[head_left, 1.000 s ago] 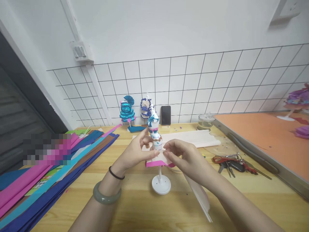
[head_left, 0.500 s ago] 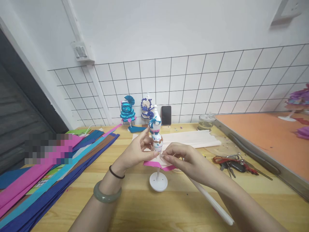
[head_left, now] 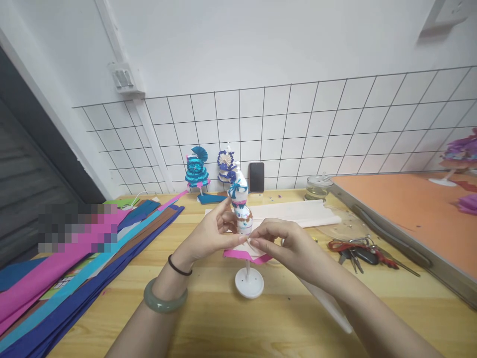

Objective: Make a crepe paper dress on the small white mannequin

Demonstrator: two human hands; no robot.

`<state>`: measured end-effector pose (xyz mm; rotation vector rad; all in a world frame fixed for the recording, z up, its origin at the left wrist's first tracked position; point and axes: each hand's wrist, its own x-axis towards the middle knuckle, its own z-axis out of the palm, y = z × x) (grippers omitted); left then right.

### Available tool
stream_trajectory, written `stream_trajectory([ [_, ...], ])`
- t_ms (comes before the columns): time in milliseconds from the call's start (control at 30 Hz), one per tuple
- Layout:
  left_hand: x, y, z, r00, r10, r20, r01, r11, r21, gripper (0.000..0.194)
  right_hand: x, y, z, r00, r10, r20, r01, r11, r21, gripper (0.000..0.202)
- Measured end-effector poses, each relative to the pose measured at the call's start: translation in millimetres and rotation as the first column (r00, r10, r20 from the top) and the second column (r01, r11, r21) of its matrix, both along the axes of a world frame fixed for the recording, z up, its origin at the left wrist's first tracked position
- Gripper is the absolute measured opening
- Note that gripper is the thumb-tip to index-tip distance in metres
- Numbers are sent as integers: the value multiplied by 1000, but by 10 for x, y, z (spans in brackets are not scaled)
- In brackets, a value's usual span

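Note:
A small white dress-form mannequin (head_left: 241, 187) with a teal bow, a pink band and brown trim tilts slightly on its round white base (head_left: 249, 283). My left hand (head_left: 218, 226) wraps round its left side, the thumb pressing at the bottom of the torso. On the other side, my right hand (head_left: 283, 243) pinches pale crepe paper (head_left: 249, 248) against the mannequin's lower end with thumb and forefinger. A bright pink layer (head_left: 238, 254) shows under that paper. A long white strip (head_left: 330, 311) trails toward the front right beneath my right forearm. The exact pinch point is partly hidden.
Coloured crepe paper strips (head_left: 112, 258) lie on the left. Two decorated mannequins (head_left: 197, 171) and a phone (head_left: 256, 177) stand at the back. A pale paper sheet (head_left: 294, 214), a glass cup (head_left: 318, 188) and keys (head_left: 359, 256) are toward the right, beside an orange-topped board (head_left: 402, 214).
The mannequin's base has shifted slightly right and its top leans a little left. The trailing white strip's end has moved left and up. Both hands keep their hold.

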<state>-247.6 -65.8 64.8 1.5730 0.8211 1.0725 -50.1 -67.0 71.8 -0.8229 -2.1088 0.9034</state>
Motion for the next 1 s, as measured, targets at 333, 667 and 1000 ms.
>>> stream_trajectory([
  [333, -1, 14, -15, 1000, -6, 7, 6, 1000, -13, 73, 4, -27, 37, 1000, 16, 2, -16, 999, 43, 16],
  [667, 1, 12, -11, 1000, -14, 13, 14, 999, 32, 64, 23, -45, 55, 1000, -3, 28, 2, 999, 46, 15],
  [1000, -7, 12, -30, 1000, -18, 10, 17, 1000, 13, 61, 26, -24, 35, 1000, 25, -6, -25, 994, 104, 15],
])
